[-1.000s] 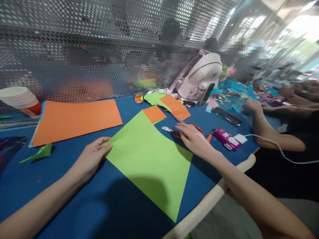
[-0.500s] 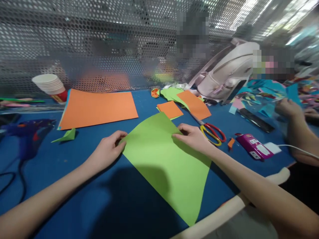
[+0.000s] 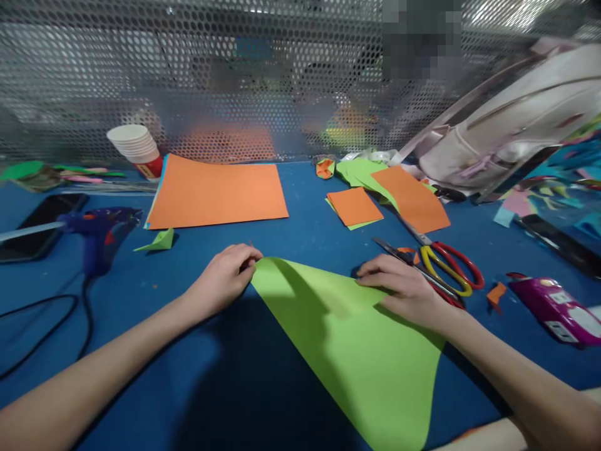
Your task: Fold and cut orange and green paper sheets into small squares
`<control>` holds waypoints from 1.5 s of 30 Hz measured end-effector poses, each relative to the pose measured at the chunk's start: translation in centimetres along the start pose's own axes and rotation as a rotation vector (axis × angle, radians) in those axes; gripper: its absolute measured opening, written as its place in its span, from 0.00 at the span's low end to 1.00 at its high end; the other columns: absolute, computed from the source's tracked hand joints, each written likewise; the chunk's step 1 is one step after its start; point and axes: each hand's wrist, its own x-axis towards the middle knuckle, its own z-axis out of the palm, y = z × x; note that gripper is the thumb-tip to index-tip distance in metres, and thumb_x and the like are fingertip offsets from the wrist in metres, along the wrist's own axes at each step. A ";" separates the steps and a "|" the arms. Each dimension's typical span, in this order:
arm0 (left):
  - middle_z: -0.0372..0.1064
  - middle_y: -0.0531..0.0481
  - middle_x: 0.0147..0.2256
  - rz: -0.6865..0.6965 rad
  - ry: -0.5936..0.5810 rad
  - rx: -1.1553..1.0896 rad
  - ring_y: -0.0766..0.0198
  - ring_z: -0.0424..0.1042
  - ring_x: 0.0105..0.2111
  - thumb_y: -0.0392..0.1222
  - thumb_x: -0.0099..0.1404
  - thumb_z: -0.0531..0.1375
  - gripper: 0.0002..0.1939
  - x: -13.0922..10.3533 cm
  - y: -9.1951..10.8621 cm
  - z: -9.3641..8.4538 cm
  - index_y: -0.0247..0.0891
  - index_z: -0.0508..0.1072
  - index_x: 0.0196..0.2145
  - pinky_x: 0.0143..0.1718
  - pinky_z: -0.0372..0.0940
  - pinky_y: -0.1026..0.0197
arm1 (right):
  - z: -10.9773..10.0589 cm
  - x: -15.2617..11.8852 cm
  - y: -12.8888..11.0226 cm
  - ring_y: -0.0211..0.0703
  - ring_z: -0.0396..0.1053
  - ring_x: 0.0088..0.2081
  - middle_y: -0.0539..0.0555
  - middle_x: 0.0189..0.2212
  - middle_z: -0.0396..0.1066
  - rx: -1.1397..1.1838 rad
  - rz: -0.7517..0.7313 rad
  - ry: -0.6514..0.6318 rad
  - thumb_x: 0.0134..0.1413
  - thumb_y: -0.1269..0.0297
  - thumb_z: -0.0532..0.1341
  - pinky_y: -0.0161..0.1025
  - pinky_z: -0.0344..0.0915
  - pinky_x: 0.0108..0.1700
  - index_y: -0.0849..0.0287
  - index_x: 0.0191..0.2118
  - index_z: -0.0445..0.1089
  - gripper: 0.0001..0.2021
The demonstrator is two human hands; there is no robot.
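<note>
Two bare hands work a lime-green sheet of paper [image 3: 370, 357] on a blue tabletop [image 3: 206, 369]. The left hand [image 3: 228, 275] pinches the sheet's left corner between thumb and fingertips; the right hand [image 3: 406, 288], narrowly closed, grips the far edge, its thumb toward the wearer. The sheet's far part appears to curl over, though shadow hides how its layers meet, and the near end bows at the table's edge.

Just beyond the right hand lie red-and-yellow-handled scissors [image 3: 429, 248] and a dark-bladed tool with a red handle [image 3: 436, 281]. An orange sheet [image 3: 220, 194] and a small stack of orange and green squares [image 3: 354, 207] sit farther back. At left rests a blue hot glue gun [image 3: 97, 238], well apart from the paper.

The risk lies in alignment: uneven pull between the hands could skew the edges, and pressing down while the paper bows could set a crooked crease. A loose left pinch could let the corner spring away. A sweep of the right hand could also catch the nearby blades, nicking skin or paper.
</note>
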 end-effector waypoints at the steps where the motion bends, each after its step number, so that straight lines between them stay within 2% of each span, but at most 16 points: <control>1: 0.72 0.47 0.34 0.014 0.002 0.015 0.58 0.70 0.39 0.38 0.66 0.50 0.12 0.0 0.0 0.1 0.37 0.72 0.38 0.42 0.65 0.56 | -0.1 0.1 -0.1 0.47 0.74 0.40 0.57 0.37 0.76 -0.023 -0.035 -0.007 0.56 0.71 0.57 0.44 0.71 0.40 0.54 0.39 0.74 0.10; 4: 0.72 0.46 0.36 0.068 0.020 0.059 0.58 0.70 0.40 0.40 0.69 0.47 0.14 -0.1 0.0 0.4 0.37 0.72 0.38 0.42 0.65 0.56 | 0.1 0.1 -0.6 0.49 0.76 0.43 0.59 0.41 0.78 -0.116 -0.092 0.000 0.56 0.71 0.57 0.47 0.72 0.42 0.55 0.45 0.74 0.13; 7: 0.71 0.44 0.37 0.088 0.028 0.098 0.57 0.69 0.40 0.40 0.70 0.47 0.15 -0.2 -0.3 0.7 0.36 0.72 0.40 0.44 0.64 0.55 | 0.5 -0.4 -0.8 0.48 0.75 0.47 0.60 0.46 0.77 -0.196 -0.157 -0.006 0.57 0.77 0.52 0.48 0.74 0.46 0.56 0.56 0.68 0.23; 10: 0.71 0.44 0.39 0.060 -0.001 0.109 0.56 0.68 0.42 0.38 0.68 0.49 0.13 -0.2 -0.7 0.8 0.35 0.73 0.42 0.46 0.64 0.53 | 0.5 -1.4 -0.6 0.47 0.70 0.56 0.60 0.53 0.73 -0.227 -0.241 -0.061 0.54 0.83 0.47 0.49 0.73 0.52 0.56 0.63 0.61 0.32; 13: 0.71 0.45 0.39 0.031 -0.043 0.080 0.57 0.68 0.43 0.35 0.66 0.52 0.10 -0.2 -1.0 0.5 0.37 0.73 0.38 0.47 0.63 0.54 | 0.4 -2.4 -0.3 0.48 0.62 0.62 0.62 0.57 0.69 -0.240 -0.296 -0.144 0.55 0.85 0.47 0.50 0.70 0.56 0.59 0.67 0.55 0.34; 18: 0.69 0.48 0.37 0.009 -0.131 0.050 0.58 0.69 0.43 0.33 0.65 0.54 0.09 -0.1 -1.0 -0.6 0.37 0.74 0.33 0.48 0.63 0.55 | 0.7 -3.1 0.2 0.49 0.59 0.64 0.63 0.58 0.68 -0.263 -0.310 -0.182 0.55 0.86 0.47 0.51 0.67 0.58 0.60 0.68 0.52 0.35; 20: 0.68 0.48 0.36 0.014 -0.156 0.050 0.59 0.69 0.42 0.33 0.65 0.53 0.10 -0.1 -0.9 -0.9 0.37 0.74 0.32 0.47 0.63 0.56 | 0.9 -3.0 0.1 0.50 0.60 0.63 0.65 0.56 0.70 -0.294 -0.317 -0.153 0.53 0.87 0.48 0.51 0.67 0.59 0.64 0.66 0.56 0.34; 22: 0.68 0.49 0.35 0.019 -0.164 0.061 0.60 0.69 0.41 0.33 0.65 0.53 0.10 -0.1 -0.9 -1.1 0.37 0.74 0.32 0.47 0.63 0.57 | 1.0 -2.6 -0.5 0.53 0.62 0.62 0.67 0.54 0.71 -0.368 -0.324 -0.129 0.52 0.84 0.51 0.54 0.67 0.58 0.67 0.60 0.64 0.28; 24: 0.68 0.49 0.35 0.016 -0.155 0.080 0.60 0.69 0.41 0.32 0.65 0.54 0.09 -0.1 -0.7 -1.0 0.37 0.74 0.32 0.47 0.63 0.56 | 1.1 -2.0 -1.5 0.58 0.65 0.59 0.69 0.54 0.71 -0.461 -0.313 -0.128 0.52 0.80 0.55 0.58 0.66 0.57 0.68 0.52 0.69 0.21; 26: 0.69 0.49 0.35 0.010 -0.149 0.095 0.60 0.69 0.41 0.32 0.64 0.55 0.08 0.0 -0.6 -0.8 0.36 0.74 0.32 0.48 0.62 0.56 | 1.1 -1.3 -2.8 0.61 0.68 0.57 0.69 0.54 0.71 -0.519 -0.292 -0.130 0.52 0.77 0.55 0.61 0.65 0.56 0.67 0.48 0.71 0.18; 30: 0.70 0.47 0.36 0.006 -0.146 0.101 0.59 0.69 0.42 0.30 0.64 0.55 0.09 0.0 -0.4 -0.7 0.35 0.75 0.33 0.49 0.62 0.55 | 1.3 -0.6 -4.8 0.53 0.73 0.51 0.63 0.48 0.76 -0.544 -0.304 -0.121 0.49 0.84 0.49 0.56 0.65 0.57 0.65 0.57 0.67 0.29; 32: 0.70 0.47 0.36 -0.003 -0.138 0.092 0.59 0.69 0.42 0.31 0.65 0.54 0.10 0.0 -0.4 -0.6 0.35 0.75 0.33 0.48 0.63 0.55 | 1.5 -0.7 -5.2 0.49 0.73 0.51 0.60 0.48 0.77 -0.547 -0.315 -0.112 0.52 0.85 0.48 0.52 0.66 0.58 0.63 0.62 0.63 0.31; 37: 0.71 0.48 0.36 -0.041 -0.109 0.068 0.60 0.71 0.41 0.31 0.65 0.54 0.11 0.0 -0.5 -0.6 0.36 0.76 0.34 0.47 0.64 0.57 | 1.8 -1.6 -4.7 0.50 0.63 0.62 0.61 0.56 0.70 -0.459 -0.350 -0.175 0.58 0.84 0.48 0.49 0.69 0.58 0.64 0.68 0.52 0.31; 42: 0.72 0.47 0.37 -0.056 -0.118 0.052 0.60 0.72 0.41 0.31 0.63 0.55 0.10 0.1 -0.7 -0.9 0.36 0.77 0.34 0.46 0.65 0.58 | 1.8 -2.0 -4.1 0.49 0.58 0.64 0.59 0.59 0.67 -0.411 -0.350 -0.247 0.56 0.86 0.47 0.50 0.67 0.60 0.59 0.68 0.51 0.35; 45: 0.73 0.46 0.41 -0.019 -0.132 0.003 0.60 0.72 0.43 0.29 0.61 0.55 0.14 0.0 -0.4 -1.2 0.36 0.77 0.40 0.47 0.65 0.59 | 1.8 -1.8 -4.0 0.50 0.57 0.64 0.61 0.59 0.66 -0.417 -0.336 -0.240 0.53 0.87 0.46 0.51 0.66 0.60 0.61 0.68 0.51 0.37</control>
